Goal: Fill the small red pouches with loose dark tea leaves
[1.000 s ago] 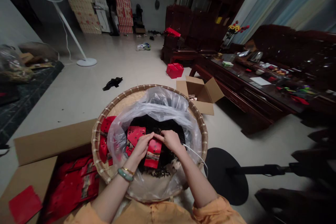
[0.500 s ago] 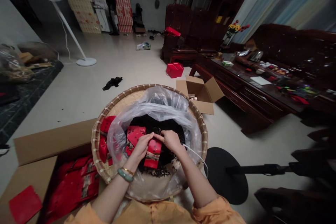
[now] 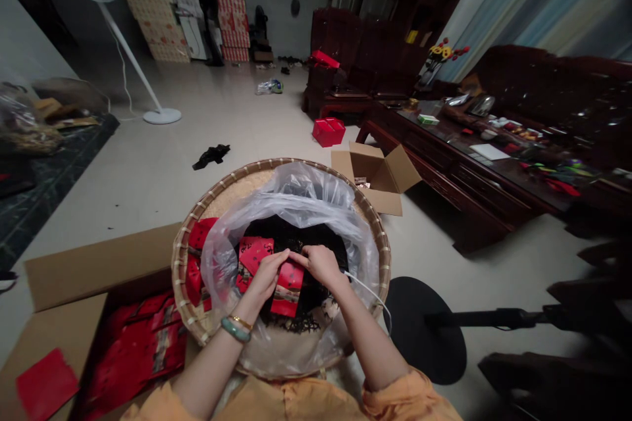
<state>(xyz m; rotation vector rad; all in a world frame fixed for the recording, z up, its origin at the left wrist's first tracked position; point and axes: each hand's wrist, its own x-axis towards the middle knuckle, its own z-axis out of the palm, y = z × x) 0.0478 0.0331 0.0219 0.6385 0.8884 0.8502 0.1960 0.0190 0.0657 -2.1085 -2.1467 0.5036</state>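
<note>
In a cluttered living room, a red packet (image 3: 288, 289) is held over the middle of a round bamboo basket (image 3: 276, 162), pinched near its top edge by the left hand (image 3: 264, 274) and the right hand (image 3: 322, 264), the grip of each closed upon it. The basket is lined with a clear plastic bag (image 3: 222, 263), inside which a sizeable heap of dark dried leaves (image 3: 301, 233) is left lying. Further red packets (image 3: 202, 233) are gathered at the bag's left edge, while a layer of red bags (image 3: 133, 355) is seen already laid in a cardboard box (image 3: 99, 266) beside the basket, a flat red card (image 3: 47, 385) resting on its flap. Whether the held packet is filled or sealed cannot be told.
</note>
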